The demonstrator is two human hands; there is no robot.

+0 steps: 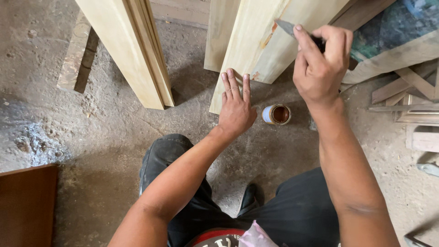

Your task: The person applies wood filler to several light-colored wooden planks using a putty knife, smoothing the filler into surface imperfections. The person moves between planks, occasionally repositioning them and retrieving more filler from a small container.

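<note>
We noted left hand [236, 109] flat, fingers spread, bracing pale upright wooden board [256, 45]. Right hand [318, 64] clenched round grey-bladed putty knife [289, 27], blade against board face beside reddish patch. Small round open tin [276, 114] stood on concrete floor [105, 137] between hands.

A person crouched on a dusty concrete floor [91, 151], left hand [236, 109] flat with fingertips against the lower edge of a pale wooden board [256, 41]. The right hand [320, 64] gripped a putty knife [287, 27], its blade pressed to a reddish patch on the board. A small open can [276, 114] of brown filler lay just beside the left hand.
</note>
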